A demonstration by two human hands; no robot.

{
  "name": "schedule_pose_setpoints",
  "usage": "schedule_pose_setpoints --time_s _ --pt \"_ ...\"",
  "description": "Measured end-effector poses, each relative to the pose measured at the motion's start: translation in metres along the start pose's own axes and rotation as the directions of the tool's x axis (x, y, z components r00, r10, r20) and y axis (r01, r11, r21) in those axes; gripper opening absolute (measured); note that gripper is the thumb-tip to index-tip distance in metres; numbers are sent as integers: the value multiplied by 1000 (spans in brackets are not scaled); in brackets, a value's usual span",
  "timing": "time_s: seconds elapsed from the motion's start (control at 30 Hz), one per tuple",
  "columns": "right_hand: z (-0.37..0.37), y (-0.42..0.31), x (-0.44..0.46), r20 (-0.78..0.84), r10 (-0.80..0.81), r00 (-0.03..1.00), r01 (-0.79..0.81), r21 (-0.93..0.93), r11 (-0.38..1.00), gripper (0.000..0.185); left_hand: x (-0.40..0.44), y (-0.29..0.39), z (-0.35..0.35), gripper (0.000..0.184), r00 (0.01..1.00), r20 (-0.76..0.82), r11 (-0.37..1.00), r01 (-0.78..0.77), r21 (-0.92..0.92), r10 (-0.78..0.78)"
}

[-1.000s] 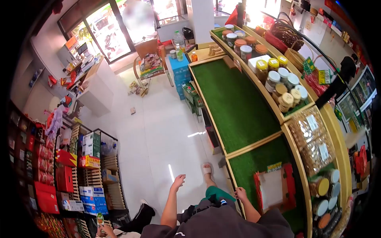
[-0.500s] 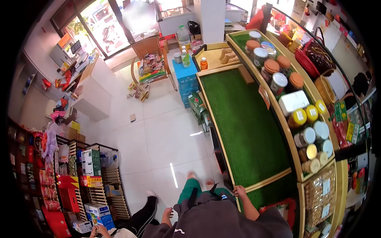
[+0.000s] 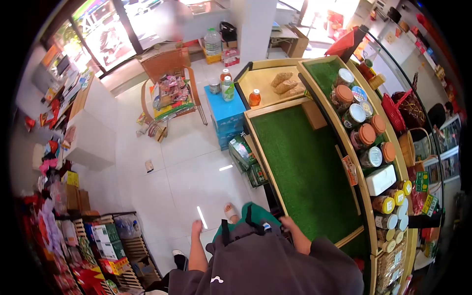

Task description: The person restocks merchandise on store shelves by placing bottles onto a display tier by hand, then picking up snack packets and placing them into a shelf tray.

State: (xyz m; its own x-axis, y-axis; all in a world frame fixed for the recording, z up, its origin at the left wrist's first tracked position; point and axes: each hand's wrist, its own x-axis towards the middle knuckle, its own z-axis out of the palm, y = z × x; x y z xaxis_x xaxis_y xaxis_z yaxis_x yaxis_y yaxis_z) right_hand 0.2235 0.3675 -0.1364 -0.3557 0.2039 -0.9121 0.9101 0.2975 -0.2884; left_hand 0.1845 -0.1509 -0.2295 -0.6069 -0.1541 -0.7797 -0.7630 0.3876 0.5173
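Two bare hands, nothing visibly gripped: left hand [image 3: 196, 226] at 11 o'clock over the floor [image 3: 187, 182], right hand [image 3: 287, 222] at 1 o'clock, just beside the wooden rim [image 3: 266, 162] of the turf-lined display bench [image 3: 305, 167], contact unclear. Can't tell whether either hand's fingers are open or closed. Lidded jars [image 3: 354, 114] already stand in rows on the raised shelf [image 3: 322, 73], 1 to 2 o'clock; snack packets [image 3: 174, 91] lie loose, unshelved, on the armchair [image 3: 164, 61], 11 o'clock.

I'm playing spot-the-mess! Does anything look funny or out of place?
Yes! Some packets lie on the floor beside the chair, and one small item lies alone nearby. They look dropped, maybe from the heap on the seat.
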Motion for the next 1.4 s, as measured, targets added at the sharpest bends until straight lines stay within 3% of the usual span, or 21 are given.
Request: schedule_pose_setpoints --time_s 0.1,0.2,0.23,0.27,0.33,0.4,0.43,0.53,0.63,0.73,0.87,0.93,1.0,1.1,1.17,1.2,1.23,1.27,1.33,1.37,1.4 --pt "5 -99 33 -117 -174 978 173 -15 985 34 6 161 -41 38 991 -89 970 -117 -213 100" --pt "1 -194 84 -235 -248 940 276 96 956 33 27 271 -63 37 974 -52 949 -225 -222 219" --pt "2 -223 113 -378 -312 872 370 89 925 32 42 292 -65 37 969 -37 949 -248 -192 246" --pt "1 -255 144 -514 -363 777 457 63 887 31 56 306 -67 36 962 -24 948 -273 -167 273" --pt "-14 -341 156 -532 -301 792 487 253 836 36 91 318 -68 36 972 46 956 -216 -197 229" --pt "-32 -427 165 -551 -299 779 529 322 785 44 137 299 -71 30 969 77 969 -226 -99 234" --pt "-42 -464 177 -548 -343 763 578 340 742 56 144 298 -71 27 980 96 975 -155 -161 172" --pt "-72 -569 199 -743 -366 561 668 145 730 78 150 321 -85 31 991 117 998 60 15 -61" --pt "-91 -642 219 -849 -363 383 688 0 725 78 176 346 -96 31 989 127 992 58 108 -72" --pt "-98 -676 235 -841 -348 415 623 -16 782 71 184 386 -107 29 992 76 992 97 86 -103" --pt "-102 -684 251 -843 -292 452 633 73 771 66 202 439 -106 34 966 257 979 -59 195 7" --pt "-106 -686 248 -829 -277 487 571 62 818 67 210 474 -94 39 900 416 971 31 239 -131" --pt "-108 -683 255 -839 -261 478 577 76 813 67 213 504 -79 45 880 447 974 66 219 -160" --pt "-91 -670 220 -923 -221 314 725 83 683 63 210 553 -57 45 855 516 989 -21 144 -57" --pt "-71 -662 187 -957 -244 157 797 -22 603 61 213 570 -46 45 807 589 983 -145 114 51" --pt "-62 -661 154 -966 -209 155 815 5 580 61 211 580 -40 48 770 624 948 -282 148 132" --pt "-55 -660 116 -949 -209 234 815 74 575 60 216 589 -33 50 732 666 950 -291 115 143" --pt "-42 -652 98 -944 -235 231 825 63 561 61 218 594 -27 53 687 712 951 -294 90 145" --pt "-10 -637 54 -938 -218 270 831 112 545 61 189 620 -16 61 667 740 993 2 -119 87" --pt "7 -632 30 -924 -198 328 820 174 545 61 171 628 -12 68 646 758 932 217 -292 87" --pt "26 -621 19 -939 -237 250 843 90 531 62 168 628 -8 75 629 777 864 384 -325 13"
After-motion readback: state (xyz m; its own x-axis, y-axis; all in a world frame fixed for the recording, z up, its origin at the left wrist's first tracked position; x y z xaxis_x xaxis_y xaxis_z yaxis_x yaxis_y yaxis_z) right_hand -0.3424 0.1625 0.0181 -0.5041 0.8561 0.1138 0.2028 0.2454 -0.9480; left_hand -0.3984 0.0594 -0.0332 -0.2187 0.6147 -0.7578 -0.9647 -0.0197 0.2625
